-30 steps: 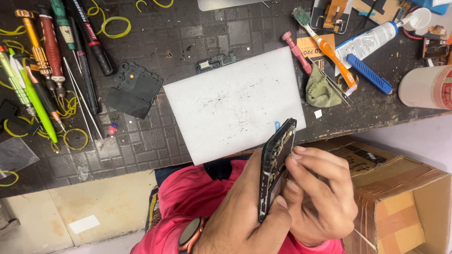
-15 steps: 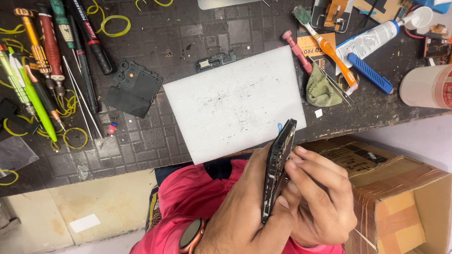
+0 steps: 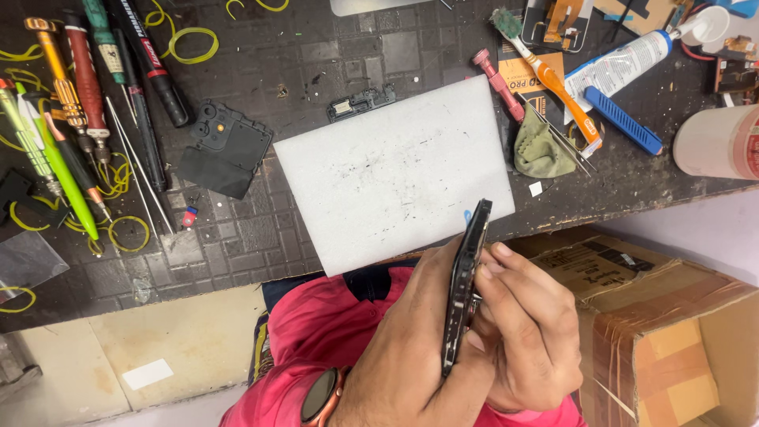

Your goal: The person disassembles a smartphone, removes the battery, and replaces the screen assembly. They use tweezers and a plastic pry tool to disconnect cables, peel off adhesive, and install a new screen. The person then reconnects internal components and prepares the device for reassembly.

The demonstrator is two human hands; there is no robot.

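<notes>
Near my lap, both hands hold a dark, opened phone body (image 3: 462,285) edge-on to the camera. My left hand (image 3: 407,360), with a round watch on its wrist, grips the phone from the left side and below. My right hand (image 3: 528,328) presses against the phone's right face with fingers curled; I cannot tell whether it also holds a small tool. A white work mat (image 3: 391,170) with dark specks lies on the black bench just beyond the phone. A black phone back cover (image 3: 225,149) rests left of the mat.
Several screwdrivers (image 3: 87,95) and yellow rubber bands lie at the left. A small black part (image 3: 361,101) sits above the mat. Toothbrush (image 3: 549,75), white tube (image 3: 621,65), blue tool (image 3: 623,120), green cloth (image 3: 539,150) and a white cup (image 3: 715,142) lie at the right. A cardboard box (image 3: 664,324) stands lower right.
The phone and both hands have stayed in nearly the same place; my right fingers have shifted slightly against the phone's face.
</notes>
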